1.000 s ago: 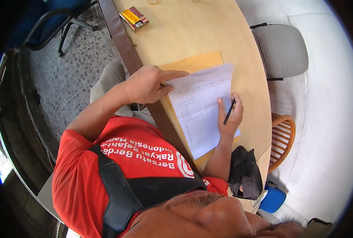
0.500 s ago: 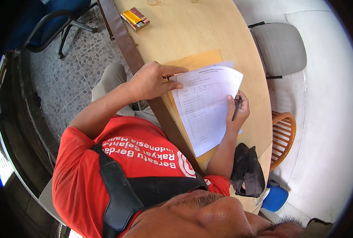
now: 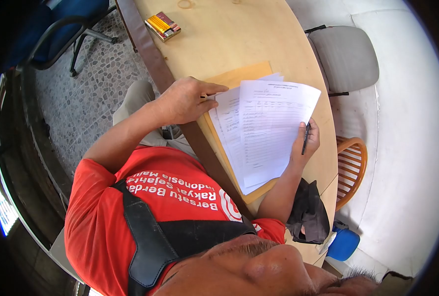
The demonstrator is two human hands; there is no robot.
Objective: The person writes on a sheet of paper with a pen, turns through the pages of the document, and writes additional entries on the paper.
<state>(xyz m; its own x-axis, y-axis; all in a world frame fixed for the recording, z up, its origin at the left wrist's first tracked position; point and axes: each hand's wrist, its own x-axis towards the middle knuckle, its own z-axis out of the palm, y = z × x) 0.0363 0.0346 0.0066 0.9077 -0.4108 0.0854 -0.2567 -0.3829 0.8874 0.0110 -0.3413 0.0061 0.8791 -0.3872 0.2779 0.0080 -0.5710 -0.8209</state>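
The right hand (image 3: pixel 306 140), right of centre in the frame, is closed around a slim black pen (image 3: pixel 306 138), with its thumb on the right edge of the white printed top sheet (image 3: pixel 274 133). The left hand (image 3: pixel 187 100), near the centre, is partly open: its index finger and thumb are spread apart at the upper left corner of the white under sheets (image 3: pixel 227 116). Whether it pinches them cannot be told.

The top sheet carries a ruled grid with some handwriting and lies overlapping the under sheets, its upper right corner reaching out past them. Beneath these is a yellow-brown paper envelope (image 3: pixel 244 73), showing along the top, left and bottom edges of the stack. All of it is on the pale wooden table (image 3: pixel 239 37) with a brown border.

Toward the upper left of the frame, a yellow lighter (image 3: pixel 159 23) rests on a small dark red and gold pack (image 3: pixel 172 31). A crumpled black fabric item (image 3: pixel 308 212) is at the lower right, near the right forearm. Beyond the table's right side are a grey padded chair (image 3: pixel 347 59) and an orange-brown slatted wooden chair (image 3: pixel 350 170).
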